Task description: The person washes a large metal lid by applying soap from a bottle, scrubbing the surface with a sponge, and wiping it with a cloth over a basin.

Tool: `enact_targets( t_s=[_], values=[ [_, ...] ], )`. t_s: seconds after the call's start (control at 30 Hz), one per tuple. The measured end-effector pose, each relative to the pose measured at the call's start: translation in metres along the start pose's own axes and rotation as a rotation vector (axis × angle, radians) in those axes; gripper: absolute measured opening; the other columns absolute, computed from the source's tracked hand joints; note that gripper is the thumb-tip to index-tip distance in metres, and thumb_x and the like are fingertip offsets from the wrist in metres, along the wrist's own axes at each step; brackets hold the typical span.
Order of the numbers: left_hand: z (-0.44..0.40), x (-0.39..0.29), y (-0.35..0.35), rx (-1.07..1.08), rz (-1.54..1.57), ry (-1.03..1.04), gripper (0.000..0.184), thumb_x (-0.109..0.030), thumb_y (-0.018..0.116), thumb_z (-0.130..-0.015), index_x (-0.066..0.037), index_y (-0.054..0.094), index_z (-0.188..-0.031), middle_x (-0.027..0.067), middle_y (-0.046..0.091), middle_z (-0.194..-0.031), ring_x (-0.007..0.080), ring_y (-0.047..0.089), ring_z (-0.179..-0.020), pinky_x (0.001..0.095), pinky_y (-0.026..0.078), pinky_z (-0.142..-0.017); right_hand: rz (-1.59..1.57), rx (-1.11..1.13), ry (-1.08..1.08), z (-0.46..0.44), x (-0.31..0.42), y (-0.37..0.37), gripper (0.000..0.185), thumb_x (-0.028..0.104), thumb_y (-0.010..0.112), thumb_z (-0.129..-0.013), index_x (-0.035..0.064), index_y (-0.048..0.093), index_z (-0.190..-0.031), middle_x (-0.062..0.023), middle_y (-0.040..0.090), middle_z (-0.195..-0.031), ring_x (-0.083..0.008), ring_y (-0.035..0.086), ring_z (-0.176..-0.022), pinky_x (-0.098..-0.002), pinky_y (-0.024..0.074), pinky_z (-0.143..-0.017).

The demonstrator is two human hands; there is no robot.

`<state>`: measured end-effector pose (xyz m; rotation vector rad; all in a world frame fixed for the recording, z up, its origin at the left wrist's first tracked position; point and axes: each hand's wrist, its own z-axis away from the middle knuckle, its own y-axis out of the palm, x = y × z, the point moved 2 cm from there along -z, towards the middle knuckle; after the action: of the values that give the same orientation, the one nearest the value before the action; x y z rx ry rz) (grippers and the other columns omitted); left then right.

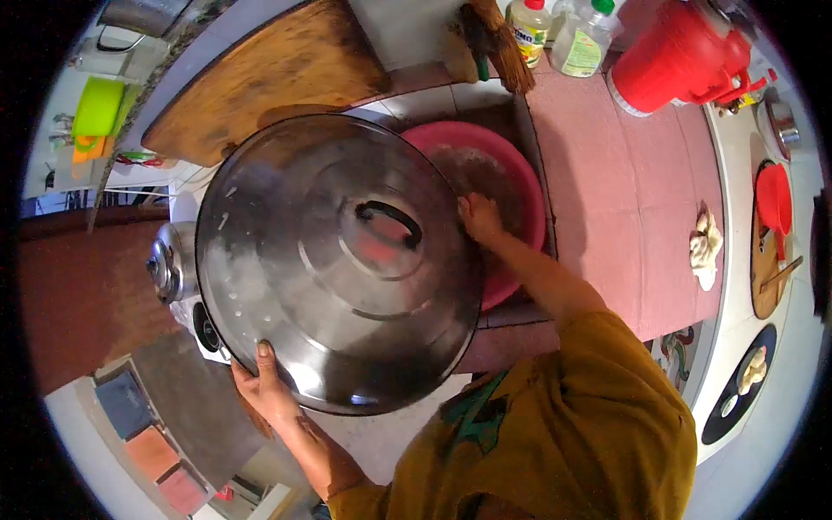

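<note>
A large round metal pot lid (329, 286) with a black handle lies tilted across the middle of the view, its right side over a pink basin (537, 199). My left hand (270, 392) grips its lower left rim, thumb on the upper face and fingers underneath. Murky water (494, 178) with some foam shows in the basin. Above it, my right hand (481, 218) is closed beside the lid's right edge. Whatever is inside those fingers is hidden. Wet streaks and drops mark the lid's left part.
Beyond the lid leans a wooden board (269, 78). Detergent bottles (582, 39) and a red jug (672, 56) stand at the back right. A crumpled cloth (705, 247) lies on the pink tiled ledge (615, 182). On the left is a metal pot (173, 260).
</note>
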<state>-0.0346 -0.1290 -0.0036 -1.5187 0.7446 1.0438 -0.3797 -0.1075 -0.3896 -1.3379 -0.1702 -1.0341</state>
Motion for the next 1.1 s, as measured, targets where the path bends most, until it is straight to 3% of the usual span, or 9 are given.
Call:
enact_targets(
  t_s=[0.07,0.2,0.37,0.47,0.53,0.67,0.73,0.9,1.1],
  values=[
    [0.0,-0.004,0.001,0.016,-0.01,-0.012,0.06,-0.025,0.075,-0.088,0.005,0.049,-0.133,0.0106,0.062,-0.114,0.0172,0.058,-0.099,0.0283,0.045,-0.09,0.321,0.068,0.111,0.021,0.014,-0.039,0.043,0.035,0.049,-0.096,0.0054,0.057,-0.126,-0.0204,0.059,-0.123,-0.0323,0.053,-0.12,-0.0504,0.0394,-0.101],
    [-0.002,-0.003,0.001,0.033,-0.031,0.026,0.059,-0.026,0.073,-0.09,0.005,0.048,-0.133,0.0104,0.063,-0.113,0.0169,0.058,-0.098,0.0283,0.045,-0.09,0.525,0.185,-0.146,0.028,-0.024,-0.021,0.042,0.028,0.053,-0.095,0.0045,0.056,-0.129,-0.0185,0.059,-0.125,-0.0333,0.05,-0.123,-0.0499,0.0401,-0.102],
    [-0.004,0.002,-0.002,0.057,-0.018,0.009,0.058,-0.027,0.071,-0.091,0.006,0.048,-0.133,0.011,0.062,-0.115,0.0181,0.058,-0.101,0.0285,0.044,-0.092,-0.606,0.265,0.179,-0.007,-0.006,-0.067,0.036,0.026,0.051,-0.098,0.006,0.061,-0.125,-0.0152,0.063,-0.123,-0.0297,0.06,-0.112,-0.0433,0.0498,-0.096],
    [-0.006,0.007,-0.005,0.051,-0.03,-0.005,0.058,-0.026,0.072,-0.09,0.006,0.048,-0.133,0.0113,0.062,-0.116,0.0184,0.058,-0.104,0.0286,0.043,-0.094,-1.105,0.459,-0.048,0.044,0.1,-0.155,0.036,0.025,0.05,-0.099,0.0047,0.06,-0.127,-0.0136,0.067,-0.113,-0.0293,0.065,-0.1,-0.0348,0.0497,-0.094],
    [-0.004,0.001,-0.003,0.028,-0.076,-0.024,0.059,-0.025,0.072,-0.09,0.006,0.047,-0.134,0.0114,0.062,-0.118,0.0183,0.057,-0.105,0.0287,0.043,-0.094,-1.221,0.5,-0.273,0.046,0.139,-0.161,0.032,0.024,0.052,-0.099,0.0049,0.058,-0.124,-0.0094,0.061,-0.124,-0.0261,0.056,-0.117,-0.0411,0.0432,-0.102],
    [-0.006,0.009,-0.002,0.03,0.082,-0.025,0.061,-0.024,0.073,-0.089,0.005,0.046,-0.135,0.0119,0.06,-0.121,0.0183,0.057,-0.104,0.0283,0.043,-0.095,-0.445,-0.19,-0.647,0.024,0.148,-0.068,0.034,0.025,0.05,-0.1,0.0048,0.056,-0.126,-0.011,0.059,-0.128,-0.0323,0.052,-0.122,-0.0413,0.0401,-0.104],
    [-0.007,0.009,-0.004,0.034,0.102,-0.036,0.06,-0.023,0.074,-0.089,0.005,0.046,-0.135,0.0123,0.06,-0.121,0.0185,0.057,-0.104,0.028,0.043,-0.096,-0.441,-0.321,-0.632,0.02,0.131,-0.053,0.037,0.025,0.048,-0.1,0.0049,0.054,-0.13,-0.0122,0.058,-0.129,-0.0349,0.05,-0.124,-0.0411,0.0386,-0.104],
    [-0.006,0.012,-0.002,0.002,0.136,-0.082,0.054,-0.023,0.069,-0.093,0.004,0.048,-0.135,0.0098,0.061,-0.12,0.0181,0.058,-0.106,0.0291,0.043,-0.095,-0.805,-0.218,-0.131,0.059,0.062,-0.028,0.037,0.024,0.044,-0.1,0.0041,0.05,-0.131,-0.0225,0.058,-0.123,-0.0408,0.056,-0.111,-0.0502,0.0457,-0.092],
    [-0.002,0.002,0.004,0.046,0.292,-0.091,0.047,-0.026,0.06,-0.098,0.002,0.051,-0.134,0.0094,0.061,-0.122,0.0196,0.057,-0.109,0.0307,0.043,-0.097,-0.472,-0.286,-0.224,0.137,0.059,-0.012,0.042,0.02,0.043,-0.097,-0.0014,0.046,-0.133,-0.0298,0.047,-0.13,-0.0467,0.049,-0.113,-0.0562,0.0389,-0.095]
  ],
)
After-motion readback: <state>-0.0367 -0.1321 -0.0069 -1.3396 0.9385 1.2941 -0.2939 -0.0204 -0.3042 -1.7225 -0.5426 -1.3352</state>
